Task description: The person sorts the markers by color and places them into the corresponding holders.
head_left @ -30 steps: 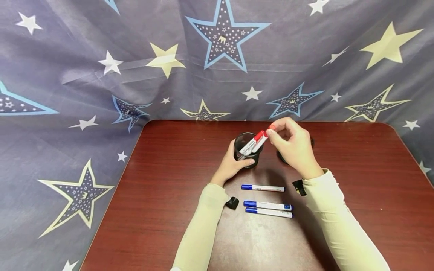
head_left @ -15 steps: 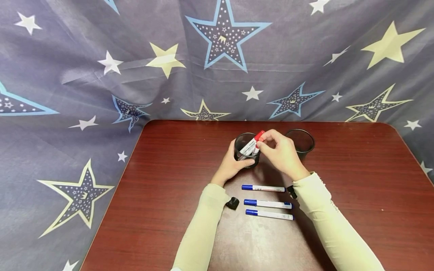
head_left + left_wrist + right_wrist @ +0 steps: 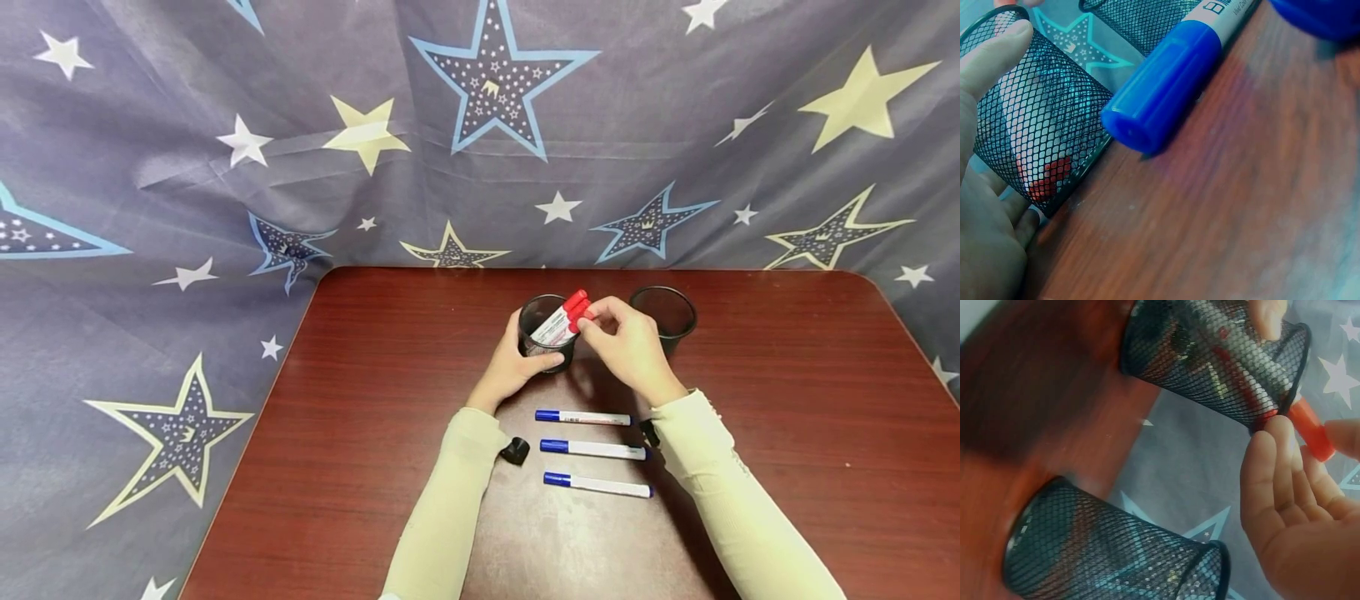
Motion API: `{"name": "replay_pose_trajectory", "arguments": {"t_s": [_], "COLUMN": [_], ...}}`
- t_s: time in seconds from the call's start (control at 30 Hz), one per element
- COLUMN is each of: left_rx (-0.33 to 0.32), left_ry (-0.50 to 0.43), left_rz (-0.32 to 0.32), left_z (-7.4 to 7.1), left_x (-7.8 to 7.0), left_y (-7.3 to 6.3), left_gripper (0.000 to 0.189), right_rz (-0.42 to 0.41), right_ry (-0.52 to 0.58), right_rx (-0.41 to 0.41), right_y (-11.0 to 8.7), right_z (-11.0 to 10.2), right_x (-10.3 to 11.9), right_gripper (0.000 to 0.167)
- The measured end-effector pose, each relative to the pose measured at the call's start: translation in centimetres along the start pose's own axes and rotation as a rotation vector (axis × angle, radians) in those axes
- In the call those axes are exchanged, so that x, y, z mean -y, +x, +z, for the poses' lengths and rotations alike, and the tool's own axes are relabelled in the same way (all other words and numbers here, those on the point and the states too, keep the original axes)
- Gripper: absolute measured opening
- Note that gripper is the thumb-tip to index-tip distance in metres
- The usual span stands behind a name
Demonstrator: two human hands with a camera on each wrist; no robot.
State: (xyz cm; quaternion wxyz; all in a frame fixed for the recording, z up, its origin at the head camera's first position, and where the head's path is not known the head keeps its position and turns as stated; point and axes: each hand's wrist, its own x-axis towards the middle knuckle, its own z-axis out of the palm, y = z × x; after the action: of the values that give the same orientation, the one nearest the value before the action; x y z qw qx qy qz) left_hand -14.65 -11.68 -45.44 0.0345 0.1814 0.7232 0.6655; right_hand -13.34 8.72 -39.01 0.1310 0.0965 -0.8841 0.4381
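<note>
My left hand [image 3: 508, 368] grips a black mesh pen cup [image 3: 1082, 115], its thumb lying across the near side below the rim. Several red-capped white markers [image 3: 551, 327] lean inside, their caps sticking out at the right. With thumb and fingertips my right hand [image 3: 628, 345] pinches the red cap [image 3: 1311, 430] of one marker at the rim. That marker's white body slants down into the cup. In the left wrist view, red ends show through the mesh near the cup's bottom.
A second black mesh cup [image 3: 664, 312] stands right of the first, partly behind my right hand. Three blue-capped markers, an upper [image 3: 596, 418], a middle [image 3: 600, 450] and a lower one [image 3: 603, 485], lie nearer on the brown table [image 3: 337, 400]. A star-patterned cloth [image 3: 300, 83] hangs behind.
My right hand has come left and down, lowering a red-capped marker into the held cup and uncovering the second cup. The lowest blue marker has rolled slightly nearer. My left hand has stayed put.
</note>
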Motion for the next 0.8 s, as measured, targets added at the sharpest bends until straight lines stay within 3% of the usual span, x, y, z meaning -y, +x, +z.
{"name": "replay_pose_trajectory", "arguments": {"t_s": [0.27,0.53,0.67,0.8], "left_rx": [0.022,0.012,-0.006,-0.012], "left_ry": [0.006,0.006,0.009,0.008], "left_rz": [-0.001,0.009,0.008,-0.004], "left_z": [-0.1,0.1,0.2,0.0], "left_x": [-0.2,-0.2,-0.1,-0.1], "left_y": [0.0,0.0,0.0,-0.1], "left_gripper": [0.088,0.088,0.087,0.086], "right_rz": [0.018,0.049,0.042,0.006], "right_ry": [-0.036,-0.043,-0.049,-0.081], "right_rx": [-0.026,0.019,0.093,0.240], "right_y": [-0.2,-1.0,-2.1,-3.7], "right_z": [0.1,-1.0,-2.2,-3.6], "right_x": [-0.4,-0.5,-0.4,-0.6], "right_gripper": [0.012,0.019,0.015,0.009]}}
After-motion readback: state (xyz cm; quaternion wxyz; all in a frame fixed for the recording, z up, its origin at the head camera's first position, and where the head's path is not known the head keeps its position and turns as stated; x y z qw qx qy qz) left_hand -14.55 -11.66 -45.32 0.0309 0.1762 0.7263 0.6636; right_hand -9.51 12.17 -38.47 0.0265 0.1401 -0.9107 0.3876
